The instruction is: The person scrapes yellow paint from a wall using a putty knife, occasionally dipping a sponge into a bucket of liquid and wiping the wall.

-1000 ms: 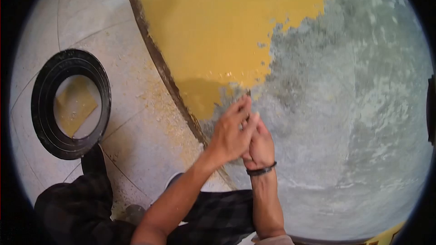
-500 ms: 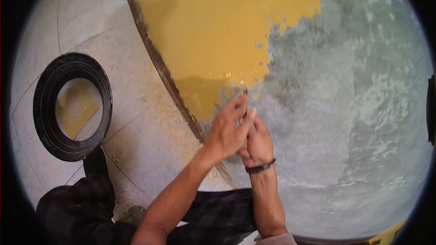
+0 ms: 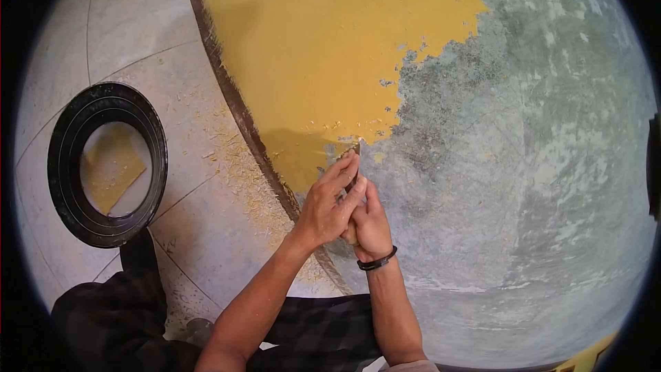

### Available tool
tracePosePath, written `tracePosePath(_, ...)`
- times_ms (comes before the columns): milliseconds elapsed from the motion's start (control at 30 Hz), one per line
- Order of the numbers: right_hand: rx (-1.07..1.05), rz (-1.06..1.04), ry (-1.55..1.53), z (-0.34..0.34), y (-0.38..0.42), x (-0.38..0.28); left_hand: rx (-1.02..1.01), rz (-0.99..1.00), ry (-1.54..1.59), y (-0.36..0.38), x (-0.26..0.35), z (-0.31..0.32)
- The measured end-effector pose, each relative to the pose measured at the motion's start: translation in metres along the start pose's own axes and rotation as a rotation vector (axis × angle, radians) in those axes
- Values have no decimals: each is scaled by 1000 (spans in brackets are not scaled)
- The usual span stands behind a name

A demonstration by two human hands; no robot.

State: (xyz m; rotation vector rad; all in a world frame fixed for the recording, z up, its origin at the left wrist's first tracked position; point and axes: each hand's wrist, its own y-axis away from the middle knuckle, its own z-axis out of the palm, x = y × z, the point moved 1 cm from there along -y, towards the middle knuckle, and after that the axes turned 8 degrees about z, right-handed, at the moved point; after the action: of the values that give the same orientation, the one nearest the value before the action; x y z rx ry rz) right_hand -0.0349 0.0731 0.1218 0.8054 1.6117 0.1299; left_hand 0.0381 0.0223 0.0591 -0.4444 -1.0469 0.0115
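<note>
A narrow scraper with a dark blade and a light-coloured handle end is held between my two hands. My right hand, with a black bracelet at the wrist, is wrapped round its handle. My left hand is closed about the blade from the left, its fingers pressed along it near the tip. The tip meets the ragged lower edge of the yellow paint on the wall. Bare grey wall shows beside and below it. My fingers hide most of the handle.
On the tiled floor at left stands a black bucket with pale liquid and a yellow piece inside. Paint flakes lie along the brown strip at the wall's foot. My dark-clad leg is near the bucket.
Both hands and the scraper have shifted slightly left and down along the paint edge. The view has also moved a little. My grip looks the same.
</note>
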Motion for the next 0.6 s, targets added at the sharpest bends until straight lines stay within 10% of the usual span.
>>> tracePosePath(233,50,0,-119,-25,30,-37,-20,286,-100,-4,19,23)
tracePosePath(600,183,-33,-128,-18,20,-40,-26,207,-110,-20,23,20)
